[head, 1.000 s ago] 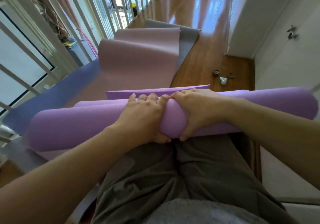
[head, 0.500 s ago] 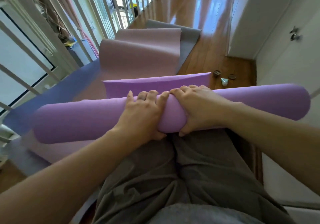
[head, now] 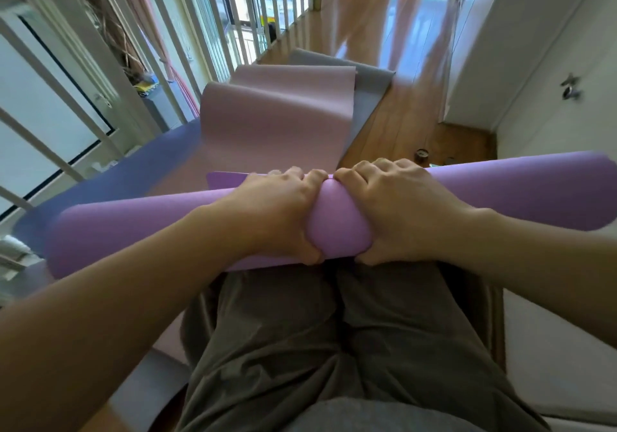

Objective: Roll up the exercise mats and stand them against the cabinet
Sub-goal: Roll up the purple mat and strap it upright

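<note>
A home hallway: glossy wooden floor (head: pixel 397 124), white railing bars (head: pixel 103 64), white door (head: pixel 547 47) with handle (head: pixel 571 88).

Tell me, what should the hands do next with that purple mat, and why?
Probably roll it forward a turn. Both the left hand and right hand grip the middle of the purple mat, and a short loose flap sticks out past the fingers, so the roll looks unfinished.

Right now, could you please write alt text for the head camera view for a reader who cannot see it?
The left hand and right hand grip the middle of a nearly rolled purple mat, held crosswise. Beyond it, a pink mat, a blue mat and a grey mat lie unrolled on the wooden floor.
</note>
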Demonstrator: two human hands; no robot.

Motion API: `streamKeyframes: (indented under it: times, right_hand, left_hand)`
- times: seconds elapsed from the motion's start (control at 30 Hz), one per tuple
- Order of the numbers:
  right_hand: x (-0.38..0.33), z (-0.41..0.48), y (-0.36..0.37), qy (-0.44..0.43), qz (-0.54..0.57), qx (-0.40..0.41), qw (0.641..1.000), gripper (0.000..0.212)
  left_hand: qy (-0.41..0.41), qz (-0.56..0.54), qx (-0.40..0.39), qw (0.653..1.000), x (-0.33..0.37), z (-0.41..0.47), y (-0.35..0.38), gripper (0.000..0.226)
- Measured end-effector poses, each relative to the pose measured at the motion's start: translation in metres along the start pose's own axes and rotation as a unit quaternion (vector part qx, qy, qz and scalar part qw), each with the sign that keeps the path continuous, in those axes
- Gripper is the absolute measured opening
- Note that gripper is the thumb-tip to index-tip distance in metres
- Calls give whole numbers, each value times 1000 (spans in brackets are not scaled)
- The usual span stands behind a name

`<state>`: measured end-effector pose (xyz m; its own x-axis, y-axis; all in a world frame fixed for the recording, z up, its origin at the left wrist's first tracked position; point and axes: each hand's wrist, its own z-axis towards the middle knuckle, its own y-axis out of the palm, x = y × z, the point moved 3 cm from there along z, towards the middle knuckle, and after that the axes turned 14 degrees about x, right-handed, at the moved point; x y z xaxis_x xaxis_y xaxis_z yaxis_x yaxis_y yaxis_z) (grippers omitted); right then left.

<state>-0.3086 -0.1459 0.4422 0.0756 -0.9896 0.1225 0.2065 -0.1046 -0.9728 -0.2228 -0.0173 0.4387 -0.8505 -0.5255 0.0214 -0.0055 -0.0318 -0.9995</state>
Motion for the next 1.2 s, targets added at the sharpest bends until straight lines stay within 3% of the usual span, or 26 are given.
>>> streamKeyframes:
  times: [0.27, 0.47, 0.6, 0.83, 1.0, 1.07, 1.2]
  right_hand:
    - [-24, -30, 13, -5, 62, -82, 995, 100]
    - [-14, -18, 21, -1, 108, -95, 990, 103]
    - [-1, 2, 24, 5, 152, -147, 977, 104]
    - [-3, -16, 28, 7, 88, -48, 995, 110]
    - [10, 10, 27, 18, 128, -116, 985, 110]
    - [12, 14, 29, 13, 128, -135, 983, 110]
    - [0, -3, 33, 3, 20, -40, 999, 112]
  left_hand:
    - [-2, -44, -76, 996, 17, -27, 22, 103]
    - [5, 101, -42, 994, 30, -39, 23, 116]
    - [-7, 59, 6, 998, 25, -26, 25, 112]
    - [-23, -41, -62, 997, 6, -1, 21, 105]
    - [-5, 86, 21, 996, 22, -14, 32, 113]
    - [-7, 82, 35, 996, 22, -12, 34, 112]
    - [-8, 24, 10, 1000, 5, 7, 30, 113]
